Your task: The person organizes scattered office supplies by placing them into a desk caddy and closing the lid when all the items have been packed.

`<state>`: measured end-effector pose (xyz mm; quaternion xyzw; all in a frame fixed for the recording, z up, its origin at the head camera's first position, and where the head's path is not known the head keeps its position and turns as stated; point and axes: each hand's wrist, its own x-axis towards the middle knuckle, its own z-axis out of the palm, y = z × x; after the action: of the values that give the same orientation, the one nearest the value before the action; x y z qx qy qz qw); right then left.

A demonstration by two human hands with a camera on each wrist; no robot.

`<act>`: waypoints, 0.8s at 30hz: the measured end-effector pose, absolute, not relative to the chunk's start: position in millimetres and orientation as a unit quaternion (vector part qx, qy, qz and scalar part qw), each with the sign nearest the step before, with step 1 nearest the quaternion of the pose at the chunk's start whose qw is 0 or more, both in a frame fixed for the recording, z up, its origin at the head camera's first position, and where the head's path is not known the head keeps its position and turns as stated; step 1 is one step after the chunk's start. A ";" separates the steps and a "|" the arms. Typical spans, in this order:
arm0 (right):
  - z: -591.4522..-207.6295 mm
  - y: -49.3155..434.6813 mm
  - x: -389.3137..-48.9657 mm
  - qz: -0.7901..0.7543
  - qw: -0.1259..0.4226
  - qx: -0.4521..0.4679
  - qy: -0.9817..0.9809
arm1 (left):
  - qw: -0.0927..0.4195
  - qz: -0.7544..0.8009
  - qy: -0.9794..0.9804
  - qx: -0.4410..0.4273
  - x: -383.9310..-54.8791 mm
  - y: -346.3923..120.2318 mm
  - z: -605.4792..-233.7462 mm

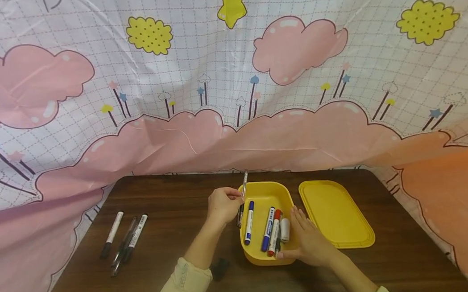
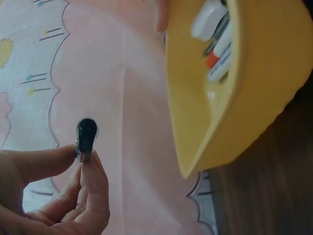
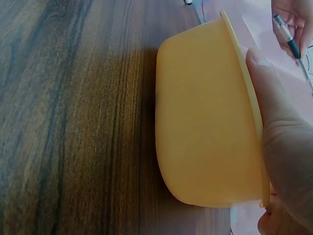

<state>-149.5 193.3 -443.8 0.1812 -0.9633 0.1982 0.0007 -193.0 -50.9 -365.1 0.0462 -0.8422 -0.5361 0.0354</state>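
Loosely strewn markers point(image 1: 249, 223) in yellow box point(image 1: 266, 189), left fingers point(image 2: 94, 196) pinching pen point(image 1: 244, 183), right fingers point(image 1: 301, 219) straight.

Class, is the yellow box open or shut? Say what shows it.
Open: markers show inside the yellow box, and the yellow lid lies apart on the table.

I had the head view up high and farthest back, facing forward and down over table point(image 1: 173, 203), box point(image 1: 270, 261) and curtain point(image 1: 218, 151). My left wrist view sat close in by the left hand point(image 1: 223, 204), turned sideways with table at picture right, facing box and curtain. My right wrist view sat tight on the box's outside by the right hand point(image 1: 310, 244), turned the other way, table at left. All three shared box and left hand.
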 end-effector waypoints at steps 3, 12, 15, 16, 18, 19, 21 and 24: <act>-442.5 193.6 -149.1 0.195 0.006 0.186 -0.963 | 0.018 -0.541 -0.840 0.049 -194.3 -43.6 -373.0; -442.0 193.9 -149.8 0.193 0.011 0.187 -0.963 | -0.006 -0.546 -0.836 0.060 -195.9 -30.1 -390.9; -441.6 194.0 -150.4 0.189 0.016 0.190 -0.963 | -0.008 -0.546 -0.835 0.064 -195.2 -27.2 -394.3; -441.4 193.9 -150.5 0.188 0.016 0.190 -0.963 | -0.008 -0.546 -0.836 0.064 -194.9 -26.3 -395.5; -441.4 193.6 -150.6 0.188 0.017 0.190 -0.963 | -0.005 -0.545 -0.836 0.062 -194.8 -24.5 -398.9; -441.6 193.4 -150.5 0.187 0.017 0.190 -0.964 | -0.001 -0.543 -0.838 0.059 -194.5 -23.6 -400.5; -442.2 192.9 -150.2 0.189 0.016 0.189 -0.964 | -0.003 -0.542 -0.838 0.058 -194.4 -21.3 -404.3; -443.5 192.5 -149.7 0.194 0.011 0.183 -0.964 | -0.002 -0.526 -0.849 0.054 -193.8 -16.6 -410.2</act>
<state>-149.7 192.5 -443.5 0.1834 -0.9636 0.1942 0.0114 -193.8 -16.6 -410.2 0.0544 -0.8487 -0.5260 -0.0018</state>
